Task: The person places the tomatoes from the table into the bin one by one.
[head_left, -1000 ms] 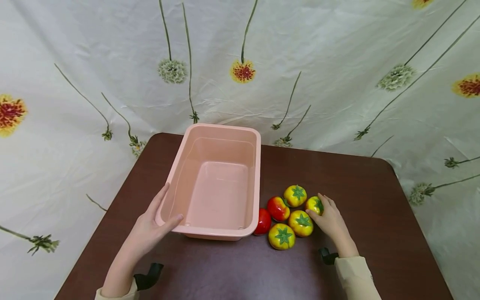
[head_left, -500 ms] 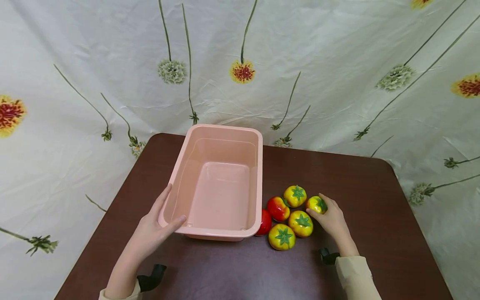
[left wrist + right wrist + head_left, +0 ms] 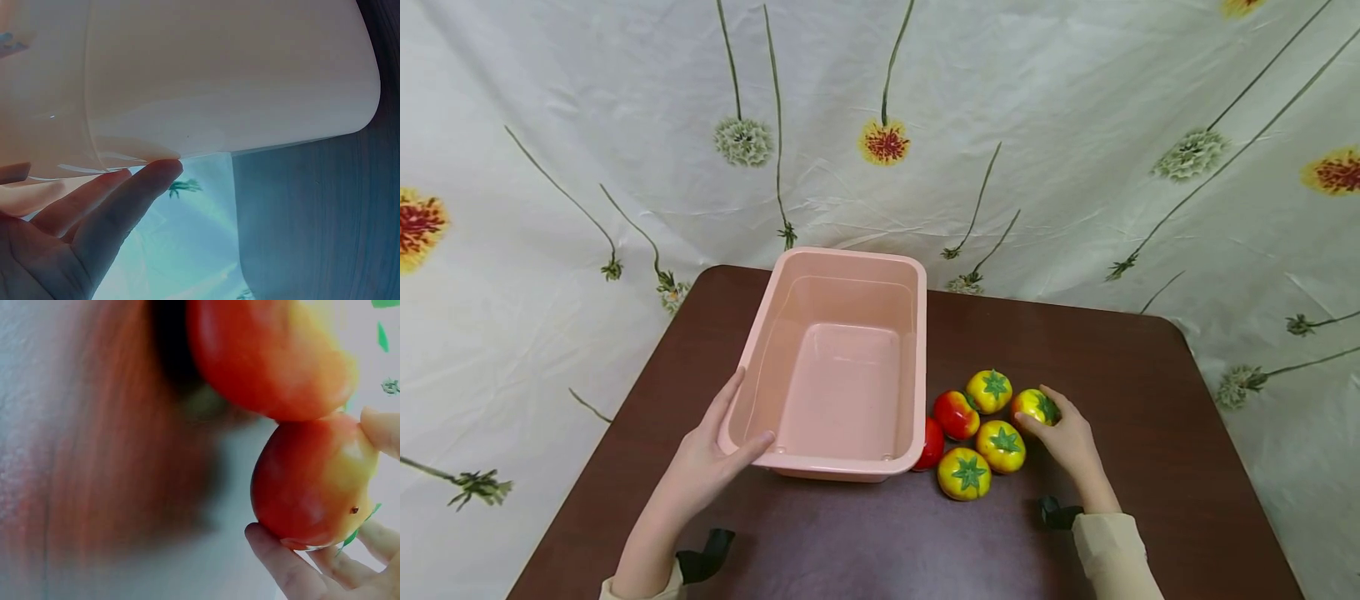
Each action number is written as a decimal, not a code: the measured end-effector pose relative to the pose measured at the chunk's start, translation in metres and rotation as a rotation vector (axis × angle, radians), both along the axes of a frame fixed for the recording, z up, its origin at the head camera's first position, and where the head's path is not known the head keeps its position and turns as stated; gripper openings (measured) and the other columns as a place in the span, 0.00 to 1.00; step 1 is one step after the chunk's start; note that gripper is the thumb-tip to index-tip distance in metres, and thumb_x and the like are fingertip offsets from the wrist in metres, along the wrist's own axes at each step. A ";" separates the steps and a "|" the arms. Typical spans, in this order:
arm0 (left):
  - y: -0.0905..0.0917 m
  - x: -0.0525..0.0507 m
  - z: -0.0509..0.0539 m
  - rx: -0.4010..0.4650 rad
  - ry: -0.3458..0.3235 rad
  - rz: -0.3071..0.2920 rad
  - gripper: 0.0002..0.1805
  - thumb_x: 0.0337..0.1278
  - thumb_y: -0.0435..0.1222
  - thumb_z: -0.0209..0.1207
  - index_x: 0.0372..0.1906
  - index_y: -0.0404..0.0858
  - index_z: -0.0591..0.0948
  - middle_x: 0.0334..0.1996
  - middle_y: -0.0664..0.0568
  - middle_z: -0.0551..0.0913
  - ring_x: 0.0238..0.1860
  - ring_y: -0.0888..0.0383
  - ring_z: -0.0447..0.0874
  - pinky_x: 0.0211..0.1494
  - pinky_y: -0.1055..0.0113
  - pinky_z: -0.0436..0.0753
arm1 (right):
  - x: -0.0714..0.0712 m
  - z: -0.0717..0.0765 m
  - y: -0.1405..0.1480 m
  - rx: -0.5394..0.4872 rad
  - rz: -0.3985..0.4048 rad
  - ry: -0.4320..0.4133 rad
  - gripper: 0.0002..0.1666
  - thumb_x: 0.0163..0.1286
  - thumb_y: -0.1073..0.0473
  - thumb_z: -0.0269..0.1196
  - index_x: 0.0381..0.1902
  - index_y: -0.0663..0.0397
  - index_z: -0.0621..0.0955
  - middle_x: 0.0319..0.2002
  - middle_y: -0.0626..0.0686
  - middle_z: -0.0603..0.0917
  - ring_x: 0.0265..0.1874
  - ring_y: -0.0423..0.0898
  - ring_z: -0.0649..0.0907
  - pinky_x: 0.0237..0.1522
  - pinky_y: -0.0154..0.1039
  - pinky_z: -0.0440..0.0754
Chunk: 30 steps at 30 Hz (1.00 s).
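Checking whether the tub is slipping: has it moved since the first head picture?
Yes, slightly: the tub has shifted to the right, toward the fruit, judged against the far edge of the table in the head view.

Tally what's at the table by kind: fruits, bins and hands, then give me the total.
Tomato-like fruits: 6
Pink bins: 1
Hands: 2, left hand and right hand
Total: 9
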State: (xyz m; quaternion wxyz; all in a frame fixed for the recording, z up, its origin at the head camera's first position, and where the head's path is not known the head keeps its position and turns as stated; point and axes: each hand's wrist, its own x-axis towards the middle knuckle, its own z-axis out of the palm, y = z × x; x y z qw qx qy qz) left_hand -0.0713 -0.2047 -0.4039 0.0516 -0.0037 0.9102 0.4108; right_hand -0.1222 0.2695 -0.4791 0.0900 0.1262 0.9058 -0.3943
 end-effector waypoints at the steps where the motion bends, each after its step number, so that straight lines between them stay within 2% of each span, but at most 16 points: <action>1: 0.000 0.000 0.000 0.001 0.000 0.000 0.50 0.59 0.54 0.63 0.79 0.62 0.45 0.78 0.44 0.54 0.71 0.32 0.62 0.63 0.30 0.67 | 0.000 0.001 0.000 -0.014 -0.007 0.001 0.48 0.67 0.41 0.64 0.75 0.58 0.60 0.73 0.67 0.61 0.68 0.64 0.66 0.71 0.61 0.63; 5: 0.000 -0.001 -0.001 0.002 -0.005 0.003 0.51 0.59 0.54 0.63 0.79 0.62 0.45 0.78 0.44 0.54 0.71 0.32 0.62 0.63 0.30 0.66 | -0.001 0.012 0.000 -0.071 -0.034 0.003 0.49 0.67 0.37 0.62 0.76 0.54 0.58 0.74 0.66 0.60 0.69 0.63 0.65 0.70 0.61 0.65; 11: 0.001 0.000 -0.001 -0.005 -0.009 0.009 0.51 0.59 0.53 0.64 0.79 0.62 0.44 0.78 0.43 0.55 0.70 0.31 0.63 0.62 0.29 0.67 | -0.006 0.034 -0.008 -0.218 -0.063 0.048 0.49 0.67 0.37 0.62 0.78 0.49 0.57 0.76 0.60 0.58 0.72 0.59 0.65 0.68 0.56 0.70; 15: 0.001 0.000 -0.001 0.001 -0.009 0.008 0.51 0.59 0.53 0.64 0.79 0.62 0.44 0.78 0.43 0.54 0.70 0.31 0.63 0.62 0.29 0.67 | -0.009 0.048 -0.017 -0.320 -0.061 0.089 0.48 0.68 0.40 0.63 0.78 0.47 0.57 0.76 0.56 0.61 0.72 0.55 0.66 0.59 0.36 0.78; 17: 0.002 -0.001 -0.001 0.003 -0.009 0.009 0.51 0.59 0.53 0.64 0.79 0.62 0.45 0.77 0.42 0.55 0.70 0.31 0.63 0.62 0.29 0.67 | -0.011 0.055 -0.022 -0.363 -0.053 0.108 0.47 0.68 0.41 0.64 0.77 0.46 0.58 0.75 0.55 0.62 0.72 0.54 0.67 0.52 0.26 0.78; 19: 0.002 -0.001 -0.001 0.001 -0.011 0.009 0.51 0.58 0.53 0.64 0.79 0.62 0.44 0.77 0.41 0.55 0.70 0.31 0.63 0.62 0.29 0.67 | -0.013 0.063 -0.028 -0.405 -0.042 0.124 0.46 0.67 0.42 0.64 0.77 0.46 0.59 0.75 0.54 0.62 0.72 0.53 0.67 0.46 0.20 0.77; 24: 0.003 0.000 -0.001 0.002 -0.003 0.010 0.51 0.58 0.53 0.64 0.79 0.61 0.45 0.78 0.43 0.55 0.70 0.32 0.64 0.62 0.30 0.67 | -0.016 0.083 -0.044 -0.489 0.004 0.170 0.42 0.69 0.48 0.64 0.76 0.44 0.61 0.74 0.52 0.63 0.71 0.51 0.68 0.47 0.20 0.78; 30: 0.004 -0.001 -0.002 0.012 0.002 0.007 0.51 0.58 0.53 0.64 0.79 0.61 0.46 0.78 0.44 0.55 0.70 0.32 0.64 0.62 0.30 0.67 | -0.021 0.104 -0.065 -0.526 0.092 0.237 0.39 0.70 0.55 0.64 0.75 0.47 0.63 0.72 0.53 0.67 0.68 0.52 0.71 0.50 0.21 0.78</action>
